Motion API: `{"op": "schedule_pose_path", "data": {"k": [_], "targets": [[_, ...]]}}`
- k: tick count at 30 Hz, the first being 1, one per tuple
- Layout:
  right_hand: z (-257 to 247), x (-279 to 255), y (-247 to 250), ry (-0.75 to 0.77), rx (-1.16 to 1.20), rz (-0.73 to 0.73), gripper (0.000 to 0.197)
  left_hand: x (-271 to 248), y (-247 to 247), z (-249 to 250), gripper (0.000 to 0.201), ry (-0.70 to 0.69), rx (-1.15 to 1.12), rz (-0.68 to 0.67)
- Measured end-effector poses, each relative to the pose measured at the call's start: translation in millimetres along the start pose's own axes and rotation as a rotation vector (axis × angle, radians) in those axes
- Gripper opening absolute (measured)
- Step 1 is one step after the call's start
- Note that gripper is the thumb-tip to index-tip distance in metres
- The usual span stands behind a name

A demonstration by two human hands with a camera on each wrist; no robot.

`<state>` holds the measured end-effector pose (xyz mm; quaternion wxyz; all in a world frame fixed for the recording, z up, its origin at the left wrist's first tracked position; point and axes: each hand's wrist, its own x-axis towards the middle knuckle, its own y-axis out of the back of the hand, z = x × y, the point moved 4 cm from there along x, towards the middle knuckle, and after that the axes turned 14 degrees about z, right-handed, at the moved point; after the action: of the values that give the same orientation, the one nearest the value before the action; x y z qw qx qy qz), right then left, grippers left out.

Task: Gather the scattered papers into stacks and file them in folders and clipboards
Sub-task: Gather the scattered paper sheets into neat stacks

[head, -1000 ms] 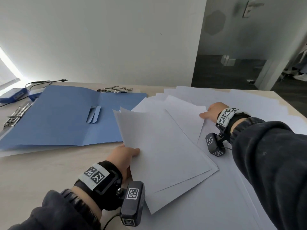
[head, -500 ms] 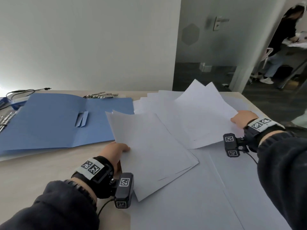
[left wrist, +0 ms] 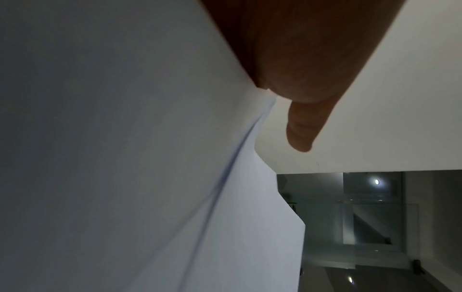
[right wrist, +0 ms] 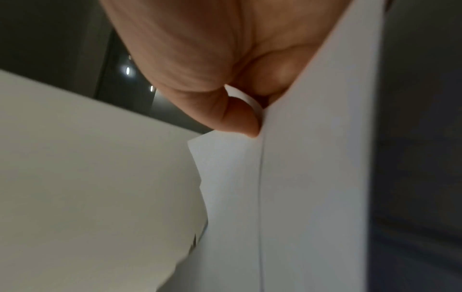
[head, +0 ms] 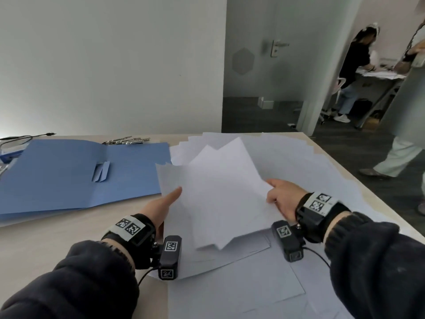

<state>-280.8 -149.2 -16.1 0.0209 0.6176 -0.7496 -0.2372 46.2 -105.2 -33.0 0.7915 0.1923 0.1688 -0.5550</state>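
From the head view, both hands are holding a loose sheaf of white papers [head: 220, 199] tilted up above the table [head: 57, 238]. The left hand [head: 161, 207] is supporting its left edge with the thumb laid straight along it; its other fingers are hidden behind the sheets. The right hand [head: 281, 199] is pinching the right edge, which the right wrist view confirms: the thumb [right wrist: 240, 118] is pressing against the sheets. An open blue folder [head: 76, 173] is lying to the left; more papers are covering the table beyond.
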Motion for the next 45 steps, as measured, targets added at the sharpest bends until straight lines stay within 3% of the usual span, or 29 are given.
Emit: {"op": "schedule_pose_path", "data": {"k": [5,7,9,12,13,17,21,24,28,35,37,40,43,45], "targets": [[0.9,-33.6,-31.2,-0.042,-0.080,-0.208,0.026,1.2,-0.3,-6.7,0.026,-0.066,0.023,0.020],[-3.2,-31.0,-26.7,0.000,-0.141,-0.161,0.009,2.0,1.0,-4.8,0.023,-0.099,-0.009,0.042],[-9.0,-22.5,-16.5,0.084,-0.174,-0.028,0.016,-0.2,2.3,3.8,0.022,-0.190,-0.041,0.036],[-16.1,-19.9,-12.7,0.129,-0.050,-0.014,0.071,-10.8,4.2,26.7,0.016,-0.354,-0.112,0.030],[-19.8,-21.6,-14.6,0.141,-0.004,-0.039,0.077,-17.7,4.2,36.6,0.017,-0.412,-0.145,0.020],[-50.1,-36.7,-19.9,0.260,0.342,-0.068,0.025,-43.9,3.3,75.5,0.032,-0.585,-0.239,-0.027],[-64.2,-44.8,-21.3,0.362,0.459,-0.090,0.030,-56.0,9.8,88.7,0.042,-0.652,-0.277,-0.048],[-61.0,-49.8,-24.6,0.419,0.398,-0.126,0.042,-54.1,15.7,81.4,0.050,-0.649,-0.274,-0.024],[-50.5,-46.7,-30.7,0.414,0.384,-0.071,0.031,-46.3,11.0,66.9,0.053,-0.633,-0.278,-0.031],[-57.1,-54.4,-32.8,0.464,0.436,0.008,0.040,-44.0,-7.0,52.1,0.051,-0.571,-0.276,-0.078],[-53.7,-52.7,-33.0,0.445,0.414,-0.002,0.028,-42.2,-10.0,51.4,0.046,-0.564,-0.244,-0.059],[-50.8,-56.2,-32.4,0.445,0.379,0.010,0.015,-39.2,-9.7,55.0,0.020,-0.566,-0.250,0.046],[-54.2,-60.3,-31.1,0.467,0.482,0.008,0.059,-35.8,-7.7,57.2,0.011,-0.565,-0.274,0.051],[-55.5,-60.2,-30.2,0.464,0.521,0.031,0.053,-35.5,-8.4,56.6,0.024,-0.585,-0.248,0.035]]}}
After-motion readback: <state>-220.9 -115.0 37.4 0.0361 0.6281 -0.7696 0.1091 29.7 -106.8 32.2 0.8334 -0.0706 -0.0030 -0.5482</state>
